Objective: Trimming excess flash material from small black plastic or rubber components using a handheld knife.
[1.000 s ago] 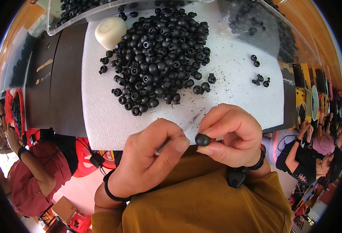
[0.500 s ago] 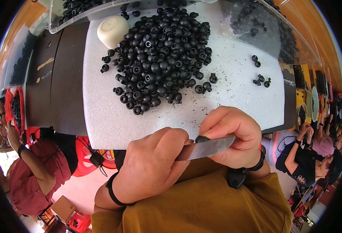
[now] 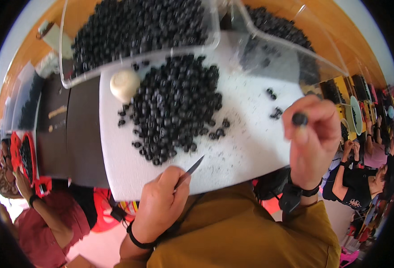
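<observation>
My left hand (image 3: 163, 203) is closed round a small knife (image 3: 190, 172), its blade pointing up and away over the near edge of a white foam sheet (image 3: 250, 147). Raised at the right, my right hand (image 3: 315, 138) pinches one small round black plastic part (image 3: 299, 119) between thumb and fingers, a light ring or face showing on it. On the sheet lies a large heap of similar black parts (image 3: 174, 105), with dark crumbs scattered to its right. A few more parts (image 3: 276, 113) sit apart, left of my right hand.
Beyond the heap stands a clear plastic bin (image 3: 139, 60) full of black parts, with a second clear bin (image 3: 326, 56) to its right. A cream rounded cup (image 3: 124, 85) touches the heap's left side. People work at both sides, including a person in a dark red shirt (image 3: 49, 223).
My hands have separated: the left, with the knife, went down and left, while the right rose to the right with the black part. The view shifted, showing more of the bins.
</observation>
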Demonstrator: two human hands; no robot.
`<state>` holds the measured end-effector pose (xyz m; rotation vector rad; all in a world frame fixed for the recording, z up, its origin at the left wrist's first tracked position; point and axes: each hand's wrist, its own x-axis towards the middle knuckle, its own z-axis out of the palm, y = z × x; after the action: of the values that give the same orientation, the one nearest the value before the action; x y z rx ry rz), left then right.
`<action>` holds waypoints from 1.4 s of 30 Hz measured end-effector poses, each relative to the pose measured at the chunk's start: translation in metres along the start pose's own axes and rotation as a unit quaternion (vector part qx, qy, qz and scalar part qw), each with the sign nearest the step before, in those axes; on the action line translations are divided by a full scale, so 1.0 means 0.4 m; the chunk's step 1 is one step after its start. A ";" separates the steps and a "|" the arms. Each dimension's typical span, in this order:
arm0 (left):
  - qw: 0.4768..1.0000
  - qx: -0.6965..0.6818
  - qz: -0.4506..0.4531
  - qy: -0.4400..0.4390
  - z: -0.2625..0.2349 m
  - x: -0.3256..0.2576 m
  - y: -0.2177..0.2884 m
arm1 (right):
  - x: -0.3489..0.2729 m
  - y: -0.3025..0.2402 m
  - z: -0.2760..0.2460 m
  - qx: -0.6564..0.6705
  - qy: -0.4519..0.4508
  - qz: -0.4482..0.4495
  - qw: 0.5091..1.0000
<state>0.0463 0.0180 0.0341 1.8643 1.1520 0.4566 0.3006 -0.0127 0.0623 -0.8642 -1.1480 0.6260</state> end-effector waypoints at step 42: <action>0.997 -0.068 0.033 -0.003 -0.002 -0.002 -0.007 | -0.115 0.082 0.089 -0.021 -0.135 0.251 0.958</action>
<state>0.0437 0.0184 0.0322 1.7878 1.0308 0.5534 0.2525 -0.0227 0.0167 -1.1446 -1.1924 1.1680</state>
